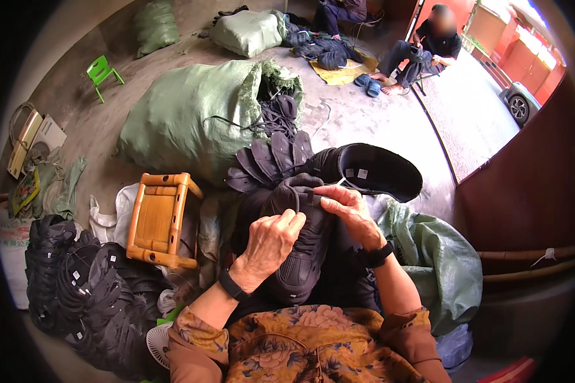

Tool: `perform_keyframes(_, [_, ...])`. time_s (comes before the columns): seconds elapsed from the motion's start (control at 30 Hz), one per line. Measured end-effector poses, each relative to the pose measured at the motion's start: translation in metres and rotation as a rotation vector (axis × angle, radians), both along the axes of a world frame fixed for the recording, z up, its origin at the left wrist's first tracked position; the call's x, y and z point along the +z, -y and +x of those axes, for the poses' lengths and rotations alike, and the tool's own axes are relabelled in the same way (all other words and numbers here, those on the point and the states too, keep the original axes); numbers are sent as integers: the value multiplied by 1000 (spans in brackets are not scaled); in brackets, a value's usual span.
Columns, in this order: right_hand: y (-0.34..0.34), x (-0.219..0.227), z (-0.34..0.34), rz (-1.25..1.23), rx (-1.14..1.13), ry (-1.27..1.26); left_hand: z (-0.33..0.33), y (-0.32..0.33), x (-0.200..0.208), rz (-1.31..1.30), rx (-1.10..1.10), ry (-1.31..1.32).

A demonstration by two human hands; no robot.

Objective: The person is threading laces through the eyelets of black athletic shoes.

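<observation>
A black shoe upper [298, 262] lies over my lap with its toe toward me. My left hand [268, 246] is closed in a pinch on a black shoelace [295, 196] that loops up over the eyelet area. At the opposite edge of the opening, my right hand [351, 214] pinches the upper between thumb and fingers. What sits between those fingertips is partly hidden. Just beyond my hands, several black shoe uppers [271, 156] fan out, beside a dark round container-like shape [390, 169].
A big green woven sack [179, 118] spills black laces ahead. On the left are a bamboo stool [156, 220], a heap of black uppers [89, 287] and a small green chair [102, 71]. Green sheeting [434, 255] lies at right. Another person [428, 48] sits by the doorway.
</observation>
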State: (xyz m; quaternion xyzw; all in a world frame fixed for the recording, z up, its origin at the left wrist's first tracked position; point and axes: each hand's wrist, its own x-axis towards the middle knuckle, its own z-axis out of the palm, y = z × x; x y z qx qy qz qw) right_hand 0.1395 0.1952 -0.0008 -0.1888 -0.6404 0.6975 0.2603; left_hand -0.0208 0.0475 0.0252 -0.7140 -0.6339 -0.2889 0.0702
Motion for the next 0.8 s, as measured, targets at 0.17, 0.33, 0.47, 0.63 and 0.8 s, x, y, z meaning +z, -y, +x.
perform_keyframes(0.17, [1, 2, 4, 12, 9, 29, -2, 8, 4, -67, 26, -58])
perform_keyframes(0.33, [1, 5, 3, 43, 17, 54, 1, 14, 24, -189, 90, -324])
perform_keyframes(0.47, [4, 10, 2, 56, 13, 49, 3, 7, 22, -151, 67, -373])
perform_keyframes(0.63, [3, 1, 2, 20, 2, 38, -18, -5, 9, -132, -204, -83])
perform_keyframes(0.8, [6, 1, 2, -22, 4, 29, -21, -3, -2, -269, -231, 262])
